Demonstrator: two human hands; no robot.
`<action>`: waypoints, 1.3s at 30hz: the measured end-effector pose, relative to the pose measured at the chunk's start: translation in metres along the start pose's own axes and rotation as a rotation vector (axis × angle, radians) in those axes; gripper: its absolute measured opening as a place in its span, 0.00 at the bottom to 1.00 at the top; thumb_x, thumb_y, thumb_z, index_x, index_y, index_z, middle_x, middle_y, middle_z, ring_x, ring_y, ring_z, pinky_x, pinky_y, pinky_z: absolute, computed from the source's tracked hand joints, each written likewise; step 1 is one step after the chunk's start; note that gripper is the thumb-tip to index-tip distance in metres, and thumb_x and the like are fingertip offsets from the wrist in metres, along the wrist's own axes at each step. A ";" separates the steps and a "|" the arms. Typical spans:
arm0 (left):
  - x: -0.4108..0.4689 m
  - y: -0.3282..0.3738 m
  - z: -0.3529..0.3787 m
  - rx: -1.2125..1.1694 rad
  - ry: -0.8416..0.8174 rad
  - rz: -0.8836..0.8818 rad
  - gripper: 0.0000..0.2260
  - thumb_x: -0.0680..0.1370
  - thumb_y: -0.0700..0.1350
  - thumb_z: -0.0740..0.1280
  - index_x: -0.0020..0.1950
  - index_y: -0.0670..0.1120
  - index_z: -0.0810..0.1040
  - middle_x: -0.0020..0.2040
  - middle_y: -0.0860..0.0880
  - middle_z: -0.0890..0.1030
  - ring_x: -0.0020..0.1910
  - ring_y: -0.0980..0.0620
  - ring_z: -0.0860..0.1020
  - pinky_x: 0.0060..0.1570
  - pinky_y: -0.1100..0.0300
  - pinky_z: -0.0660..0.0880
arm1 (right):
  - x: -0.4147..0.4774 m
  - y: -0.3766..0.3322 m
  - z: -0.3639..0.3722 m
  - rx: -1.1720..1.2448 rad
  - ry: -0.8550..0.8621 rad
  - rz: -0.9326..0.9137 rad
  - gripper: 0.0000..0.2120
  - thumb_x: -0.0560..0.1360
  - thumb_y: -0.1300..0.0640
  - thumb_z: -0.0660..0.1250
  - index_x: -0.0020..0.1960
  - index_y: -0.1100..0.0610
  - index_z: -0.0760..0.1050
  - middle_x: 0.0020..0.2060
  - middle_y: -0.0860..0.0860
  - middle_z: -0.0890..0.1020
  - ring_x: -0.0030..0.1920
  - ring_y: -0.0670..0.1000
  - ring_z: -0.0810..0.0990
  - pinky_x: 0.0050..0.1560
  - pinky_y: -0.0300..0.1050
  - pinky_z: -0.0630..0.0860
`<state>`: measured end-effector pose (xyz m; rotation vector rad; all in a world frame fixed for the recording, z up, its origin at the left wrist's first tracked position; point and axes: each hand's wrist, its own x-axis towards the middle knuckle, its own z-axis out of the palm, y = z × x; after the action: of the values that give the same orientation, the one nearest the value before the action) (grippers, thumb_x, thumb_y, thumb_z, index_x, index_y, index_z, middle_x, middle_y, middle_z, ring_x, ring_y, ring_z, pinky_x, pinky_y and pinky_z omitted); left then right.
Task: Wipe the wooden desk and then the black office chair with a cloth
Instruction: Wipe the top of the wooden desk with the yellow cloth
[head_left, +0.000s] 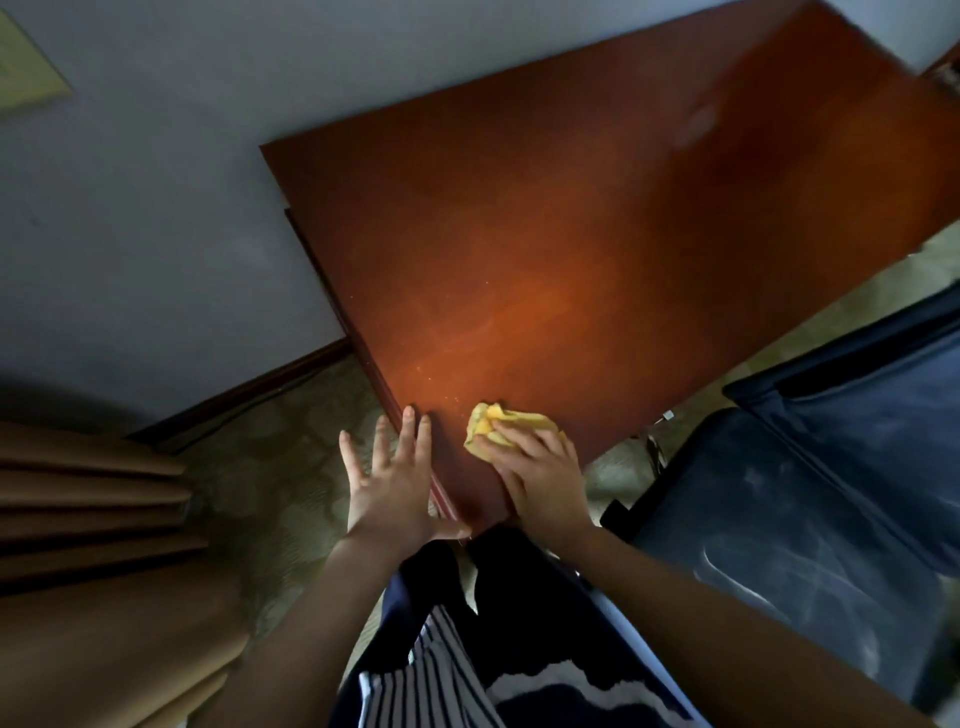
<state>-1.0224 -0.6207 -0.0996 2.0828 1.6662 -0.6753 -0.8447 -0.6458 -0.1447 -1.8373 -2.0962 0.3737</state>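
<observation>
A reddish-brown wooden desk (597, 218) fills the middle of the head view, its near corner close to my body. My right hand (540, 467) presses a crumpled yellow cloth (491, 423) flat on the desk near that corner. My left hand (389, 478) is open with fingers spread, at the desk's left edge, fingertips touching the top. The black office chair (810, 499) stands to the right of the desk, its dusty dark seat facing me.
A pale wall (156, 208) runs behind and left of the desk, with a dark baseboard (249, 389) below. Brown pleated curtains (93, 519) hang at the lower left. Patterned carpet (280, 467) covers the floor between curtain and desk.
</observation>
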 end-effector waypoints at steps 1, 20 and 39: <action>-0.003 0.003 0.000 0.009 -0.007 -0.010 0.59 0.63 0.76 0.61 0.74 0.44 0.30 0.77 0.47 0.34 0.76 0.43 0.37 0.66 0.31 0.35 | -0.008 0.001 0.000 -0.007 0.005 -0.054 0.16 0.72 0.56 0.67 0.57 0.43 0.80 0.58 0.43 0.80 0.55 0.50 0.73 0.55 0.49 0.69; -0.008 0.052 0.006 0.106 -0.024 -0.278 0.61 0.61 0.76 0.62 0.76 0.42 0.35 0.78 0.46 0.38 0.72 0.50 0.61 0.67 0.32 0.40 | 0.052 0.213 -0.112 -0.038 0.032 0.110 0.18 0.74 0.65 0.68 0.63 0.53 0.77 0.61 0.54 0.78 0.56 0.61 0.74 0.53 0.55 0.74; -0.009 0.028 -0.002 -0.073 -0.119 -0.154 0.54 0.68 0.64 0.70 0.76 0.49 0.35 0.76 0.54 0.34 0.72 0.49 0.63 0.68 0.32 0.42 | 0.024 0.044 -0.025 0.007 0.132 0.073 0.18 0.70 0.64 0.72 0.57 0.48 0.81 0.55 0.47 0.82 0.50 0.58 0.78 0.46 0.49 0.71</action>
<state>-0.9967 -0.6324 -0.0930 1.8418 1.7687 -0.7587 -0.7975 -0.6163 -0.1374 -1.8846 -1.9426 0.2687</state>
